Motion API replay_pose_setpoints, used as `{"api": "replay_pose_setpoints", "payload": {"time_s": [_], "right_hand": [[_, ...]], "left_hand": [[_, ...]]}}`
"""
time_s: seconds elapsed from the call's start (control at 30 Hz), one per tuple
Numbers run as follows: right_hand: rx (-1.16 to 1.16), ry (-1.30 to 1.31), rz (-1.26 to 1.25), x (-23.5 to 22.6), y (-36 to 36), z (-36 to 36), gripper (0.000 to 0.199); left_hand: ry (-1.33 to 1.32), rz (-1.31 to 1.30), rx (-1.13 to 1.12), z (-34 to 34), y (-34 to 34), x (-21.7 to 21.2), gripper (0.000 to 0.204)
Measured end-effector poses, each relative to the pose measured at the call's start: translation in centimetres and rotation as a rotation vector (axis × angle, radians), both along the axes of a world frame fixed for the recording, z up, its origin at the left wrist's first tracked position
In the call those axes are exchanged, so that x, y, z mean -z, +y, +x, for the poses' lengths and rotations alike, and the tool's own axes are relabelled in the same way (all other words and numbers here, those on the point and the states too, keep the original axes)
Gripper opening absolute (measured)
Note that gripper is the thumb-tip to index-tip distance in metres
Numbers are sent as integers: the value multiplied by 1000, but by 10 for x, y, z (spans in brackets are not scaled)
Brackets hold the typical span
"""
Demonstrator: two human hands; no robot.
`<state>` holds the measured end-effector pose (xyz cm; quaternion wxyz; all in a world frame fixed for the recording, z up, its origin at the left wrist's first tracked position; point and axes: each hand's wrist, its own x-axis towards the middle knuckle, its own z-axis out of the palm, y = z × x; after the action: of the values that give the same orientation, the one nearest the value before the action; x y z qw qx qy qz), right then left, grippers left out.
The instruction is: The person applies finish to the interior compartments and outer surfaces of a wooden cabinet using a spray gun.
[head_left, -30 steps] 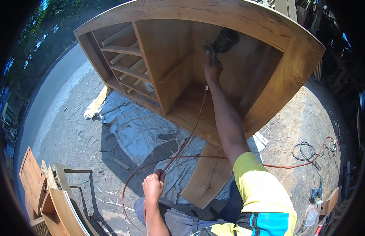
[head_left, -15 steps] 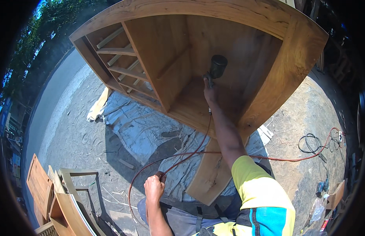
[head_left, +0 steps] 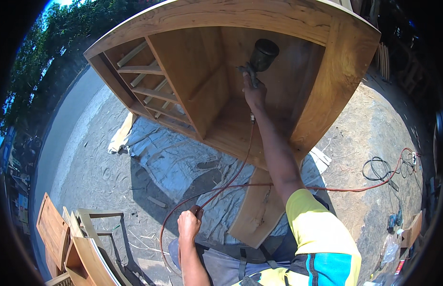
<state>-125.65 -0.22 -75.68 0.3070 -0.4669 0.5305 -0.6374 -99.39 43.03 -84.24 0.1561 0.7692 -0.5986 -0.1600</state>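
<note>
My right hand (head_left: 254, 92) grips a spray gun (head_left: 250, 71) inside the open right bay of a large wooden cabinet (head_left: 207, 81). A dark round cup (head_left: 265, 55) sits on the gun, tilted, and its nozzle points left toward the inner divider. From the gun's handle a red air hose (head_left: 243, 162) runs down to my left hand (head_left: 190, 222), which is closed around it near my lap. The hose loops on past that hand and crosses behind my right arm to the right.
Left in the cabinet are slatted drawer openings (head_left: 152, 90). Beneath it lie a crumpled pale sheet (head_left: 169, 157) and a wooden board (head_left: 257, 209). Wooden furniture parts (head_left: 83, 252) stand at lower left. Coiled dark cable (head_left: 376, 169) and a blue power tool (head_left: 393, 220) lie at right.
My right hand has raised the spray gun higher inside the bay, and its cup looks larger. The left hand still holds the hose, nearly unmoved. The view has shifted slightly.
</note>
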Motion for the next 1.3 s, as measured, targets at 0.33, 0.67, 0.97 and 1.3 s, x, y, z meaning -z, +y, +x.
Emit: {"api": "replay_pose_setpoints", "payload": {"time_s": [0.33,0.67,0.97,1.3], "right_hand": [[7,-238,-368,-121,2,-8,43],[-62,-159,-141,-62,5,-1,46],[-7,-18,100,52,15,-4,51],[-4,118,122,132,23,4,45]], "left_hand": [[128,-121,34,-18,-20,1,25],[116,-58,39,-7,-23,7,25],[81,-27,33,4,-12,9,22],[44,13,33,14,-8,8,20]]}}
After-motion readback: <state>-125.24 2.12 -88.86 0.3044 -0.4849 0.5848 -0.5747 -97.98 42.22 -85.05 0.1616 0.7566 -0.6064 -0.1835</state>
